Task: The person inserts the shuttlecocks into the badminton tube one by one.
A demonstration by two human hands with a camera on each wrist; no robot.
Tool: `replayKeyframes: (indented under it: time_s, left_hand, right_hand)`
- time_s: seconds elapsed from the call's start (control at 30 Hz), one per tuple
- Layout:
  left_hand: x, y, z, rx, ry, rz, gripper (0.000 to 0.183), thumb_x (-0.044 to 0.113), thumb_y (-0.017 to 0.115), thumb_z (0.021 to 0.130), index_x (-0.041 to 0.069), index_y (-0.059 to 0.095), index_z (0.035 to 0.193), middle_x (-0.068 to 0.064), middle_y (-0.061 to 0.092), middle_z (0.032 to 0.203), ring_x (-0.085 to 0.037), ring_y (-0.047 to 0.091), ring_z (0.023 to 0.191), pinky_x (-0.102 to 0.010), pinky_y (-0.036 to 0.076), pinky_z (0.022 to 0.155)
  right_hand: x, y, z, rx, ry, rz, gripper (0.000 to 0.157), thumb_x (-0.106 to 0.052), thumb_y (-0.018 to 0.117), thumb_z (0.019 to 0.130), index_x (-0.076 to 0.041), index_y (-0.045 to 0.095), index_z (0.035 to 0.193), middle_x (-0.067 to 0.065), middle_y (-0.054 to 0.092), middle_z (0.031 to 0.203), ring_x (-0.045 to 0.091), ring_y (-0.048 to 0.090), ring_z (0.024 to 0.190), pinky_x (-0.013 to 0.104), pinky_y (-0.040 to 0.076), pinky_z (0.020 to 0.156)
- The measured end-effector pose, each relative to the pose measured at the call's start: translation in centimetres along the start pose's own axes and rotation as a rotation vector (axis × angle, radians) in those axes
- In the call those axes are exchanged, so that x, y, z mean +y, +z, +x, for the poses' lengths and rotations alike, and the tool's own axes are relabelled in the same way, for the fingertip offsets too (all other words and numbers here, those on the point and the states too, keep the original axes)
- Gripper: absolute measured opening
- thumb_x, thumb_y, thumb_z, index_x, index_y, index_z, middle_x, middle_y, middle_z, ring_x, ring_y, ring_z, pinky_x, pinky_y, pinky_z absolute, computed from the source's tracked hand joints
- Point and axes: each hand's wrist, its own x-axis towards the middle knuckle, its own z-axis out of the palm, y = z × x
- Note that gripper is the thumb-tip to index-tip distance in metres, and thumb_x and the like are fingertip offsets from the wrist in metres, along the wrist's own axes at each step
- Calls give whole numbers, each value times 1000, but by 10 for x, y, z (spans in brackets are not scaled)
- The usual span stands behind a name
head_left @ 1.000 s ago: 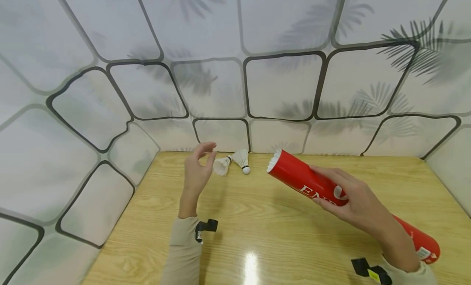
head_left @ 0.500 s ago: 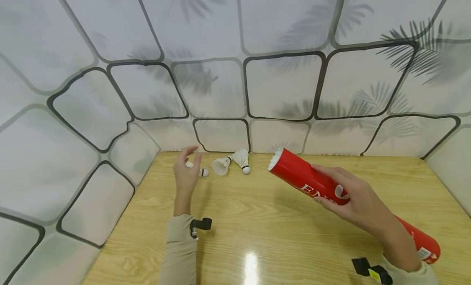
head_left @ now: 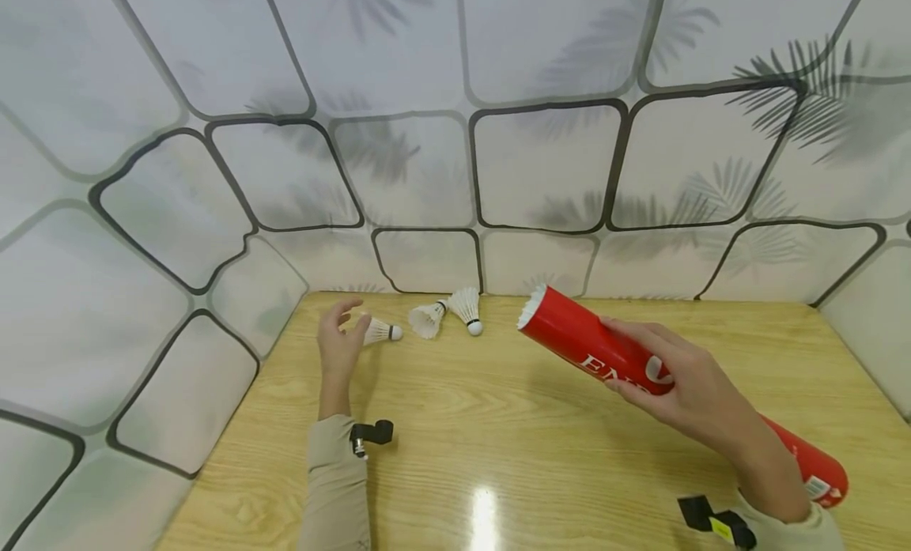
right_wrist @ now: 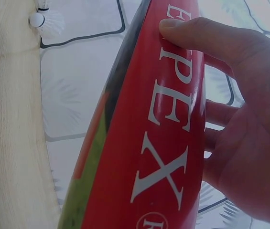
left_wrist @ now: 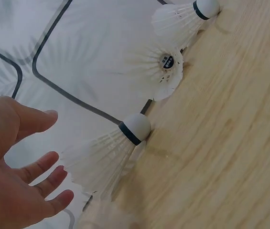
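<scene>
Gripping red shuttlecock tube [head_left: 580, 336] in right hand [head_left: 686, 385], right of frame centre; probably stiff and slick, best clasped mid-length. Holding nothing in loosely parted left hand [head_left: 340, 344], near feather shuttlecock [head_left: 380, 331] left of centre; likely light, fragile, best pinched at cork [head_left: 396, 332].

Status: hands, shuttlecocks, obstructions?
Left hand empty, beside leftmost shuttlecock. Right hand gripping tilted red tube. Two more shuttlecocks right of the first. Second red tube partly hidden, seemingly not obstructing.

Head view: bright, even | white glare on bench [head_left: 441, 448] at 6 o'clock | soft shadow towards 7 | wrist views dimmer (both greyish, hazy) | right wrist: sheen on red tube [right_wrist: 146, 117], 1 o'clock
</scene>
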Motion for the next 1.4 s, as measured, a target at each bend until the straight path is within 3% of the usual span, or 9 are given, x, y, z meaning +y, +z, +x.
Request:
replayKeyframes:
  time_s: [0.3, 0.43, 0.5, 0.67, 0.73, 1.07, 1.4]
  left_hand:
    - [-10, 2, -2, -120, -125, -20, 38, 3, 63, 99, -1, 57, 136, -28, 48, 140, -42, 48, 127, -51, 43, 106]
    - [-12, 6, -4, -102, -161, 21, 33, 4, 62, 99, 2, 62, 132, -26, 53, 137, -35, 55, 116, -40, 48, 92]
    - [-12, 7, -4, -83, -153, 44, 31, 4, 61, 98, 3, 64, 129, -25, 59, 130, -29, 57, 100, -33, 49, 79]
    - [-13, 7, -4, -31, -95, 54, 28, 0, 63, 95, -2, 66, 122, -21, 65, 103, -14, 49, 67, -22, 40, 55]
    - [-13, 7, -4, -14, -91, 50, 27, -1, 63, 94, -1, 67, 121, -19, 65, 99, -11, 48, 64, -20, 40, 53]
    - [-1, 5, 1, 38, -67, 35, 26, -3, 65, 94, 0, 70, 119, -27, 70, 113, -27, 66, 93, -13, 46, 65]
    - [26, -4, 1, -2, -7, -22, 27, -4, 65, 95, -2, 68, 121, -26, 69, 121, -36, 68, 106, -14, 50, 74]
  right_hand:
    - [0, -1, -1, 1, 10, 2, 79, -14, 89, 80, -24, 53, 150, 7, 63, 130, 28, 62, 108, 37, 62, 64]
    - [-1, -1, -1, -6, 13, 7, 78, -14, 89, 81, -22, 53, 150, 7, 63, 130, 30, 63, 109, 39, 63, 64]
    - [-1, -1, 0, -8, 13, 12, 78, -15, 89, 81, -21, 53, 150, 7, 63, 130, 30, 63, 109, 41, 63, 65]
    - [-1, -1, 0, -6, 9, 9, 78, -15, 89, 81, -23, 53, 150, 7, 64, 130, 30, 63, 108, 40, 63, 65]
    - [-1, -1, 0, -4, 6, 5, 79, -14, 89, 80, -23, 53, 150, 7, 64, 130, 29, 63, 108, 39, 63, 65]
    - [-1, -1, -2, -2, 12, 1, 79, -15, 89, 80, -23, 53, 150, 8, 63, 131, 29, 62, 109, 39, 63, 64]
    - [-1, -3, -3, 4, 22, 2, 79, -15, 89, 81, -23, 52, 150, 9, 63, 132, 31, 62, 110, 43, 63, 64]
